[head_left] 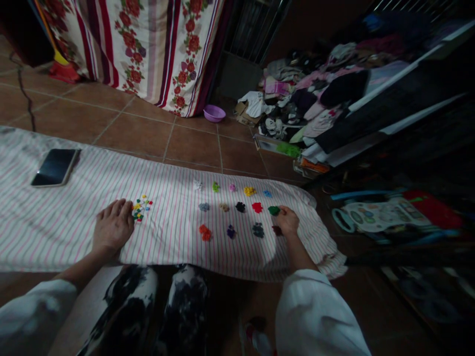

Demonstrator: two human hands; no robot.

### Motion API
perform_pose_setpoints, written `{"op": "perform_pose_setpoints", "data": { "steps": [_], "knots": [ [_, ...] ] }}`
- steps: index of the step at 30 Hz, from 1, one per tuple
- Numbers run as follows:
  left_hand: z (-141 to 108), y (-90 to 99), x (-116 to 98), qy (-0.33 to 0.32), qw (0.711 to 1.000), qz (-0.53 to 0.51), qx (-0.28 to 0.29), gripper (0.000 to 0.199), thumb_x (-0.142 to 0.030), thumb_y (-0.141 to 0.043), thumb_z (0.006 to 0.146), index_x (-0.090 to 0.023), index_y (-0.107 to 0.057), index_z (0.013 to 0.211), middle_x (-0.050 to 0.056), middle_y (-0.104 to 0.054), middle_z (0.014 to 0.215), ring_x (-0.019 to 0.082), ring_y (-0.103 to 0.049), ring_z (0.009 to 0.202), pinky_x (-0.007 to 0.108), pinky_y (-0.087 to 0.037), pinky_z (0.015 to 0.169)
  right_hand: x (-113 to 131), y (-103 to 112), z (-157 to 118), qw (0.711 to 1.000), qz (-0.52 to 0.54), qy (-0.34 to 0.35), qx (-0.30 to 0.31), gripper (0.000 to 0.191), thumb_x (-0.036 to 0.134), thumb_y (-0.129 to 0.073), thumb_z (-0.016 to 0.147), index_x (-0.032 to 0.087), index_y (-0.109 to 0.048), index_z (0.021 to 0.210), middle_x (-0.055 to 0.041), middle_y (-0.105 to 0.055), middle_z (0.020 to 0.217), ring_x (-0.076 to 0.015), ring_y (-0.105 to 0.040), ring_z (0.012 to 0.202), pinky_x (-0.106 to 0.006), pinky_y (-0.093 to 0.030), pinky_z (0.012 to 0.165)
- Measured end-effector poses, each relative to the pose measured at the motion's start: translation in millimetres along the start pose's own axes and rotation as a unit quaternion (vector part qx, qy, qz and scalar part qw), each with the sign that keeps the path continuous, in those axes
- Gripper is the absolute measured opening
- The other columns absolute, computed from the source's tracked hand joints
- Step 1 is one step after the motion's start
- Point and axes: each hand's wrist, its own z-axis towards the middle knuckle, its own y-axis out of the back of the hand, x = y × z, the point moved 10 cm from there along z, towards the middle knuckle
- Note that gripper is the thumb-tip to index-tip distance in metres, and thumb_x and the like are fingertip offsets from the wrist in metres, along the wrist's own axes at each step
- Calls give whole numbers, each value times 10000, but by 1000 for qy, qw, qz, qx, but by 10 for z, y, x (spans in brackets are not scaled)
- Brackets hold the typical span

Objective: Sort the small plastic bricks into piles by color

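My left hand (114,225) lies flat on the striped cloth (170,198), fingers extended, beside a scattered pile of mixed coloured pieces (141,207). At the right, my right hand (288,220) has its fingers pinched at the edge of the dark green pile (273,210); whatever is between the fingertips is too small to make out. Small piles sorted by colour form three rows, among them yellow (249,191), red (257,207), black (240,207), orange (205,232) and grey (204,207). A dark red pile (277,230) is partly beside my right hand.
A phone (55,167) rests on the cloth at the far left. Beyond on the tiled floor are a purple bowl (214,113), a red dustpan (64,72) and heaped clothes (297,94). A floral curtain (148,44) hangs behind. Blue-framed items stand at the right.
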Motion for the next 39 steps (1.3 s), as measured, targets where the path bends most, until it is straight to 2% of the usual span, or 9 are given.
{"op": "perform_pose_setpoints", "data": {
  "steps": [2,4,13,18,24,27,34,39],
  "knots": [
    [1,-9,9,-1,1000,-2,-4,487,-315,-316,981,-116,-594,1328,198,-596,1411,367,-524,1330,551,-446,1023,30,3,-48,1000,3,-28,1,388,200,-421,705,156,-763,882,-127,-741,918,-259,-682,928,-421,-527,961],
    [1,-19,18,-2,1000,-4,-8,485,-319,-317,983,-120,-596,1327,192,-597,1411,364,-522,1333,547,-442,1028,125,-8,-90,1000,14,-25,4,375,199,-424,692,166,-757,860,-114,-740,917,-253,-673,943,-419,-516,988],
    [6,-29,19,-5,1000,-10,-16,465,-300,-338,979,-128,-596,1325,186,-600,1416,337,-517,1345,518,-431,1043,690,-102,-267,995,53,86,3,340,210,-429,724,183,-737,864,-150,-732,975,-286,-672,1013,-463,-505,1012],
    [10,-48,32,1,1000,-17,-8,471,-318,-339,983,-129,-594,1330,182,-592,1424,347,-512,1345,527,-427,1041,1145,-240,-489,982,90,166,23,336,248,-441,762,187,-738,908,-149,-738,1036,-278,-676,1019,-457,-526,993],
    [11,-55,28,-5,1000,-18,-8,484,-326,-335,987,-140,-595,1350,182,-586,1432,350,-499,1356,538,-431,1045,1998,-441,-1108,937,173,297,54,344,233,-433,845,199,-752,969,-131,-743,1055,-248,-684,1041,-446,-549,997],
    [8,-62,29,-4,1000,-19,-3,495,-322,-332,989,-163,-589,1381,179,-572,1453,358,-489,1366,554,-438,1035,2426,-622,-1518,912,201,342,101,332,216,-443,884,212,-753,1003,-116,-745,1072,-231,-690,1050,-413,-565,982],
    [8,-62,8,-11,1000,-8,7,507,-334,-326,998,-238,-576,1428,168,-548,1480,357,-467,1391,544,-433,1043,3188,-1107,-2437,869,242,360,239,305,131,-495,906,219,-752,1045,-76,-746,1034,-195,-702,996,-340,-570,943],
    [14,-76,-3,-20,1000,-18,-2,527,-361,-301,1013,-225,-544,1460,183,-549,1478,363,-463,1398,538,-417,1049,3588,-1350,-2919,842,236,367,318,301,131,-526,945,231,-744,1126,-63,-730,1102,-178,-683,1045,-298,-545,955]
  ]
}}
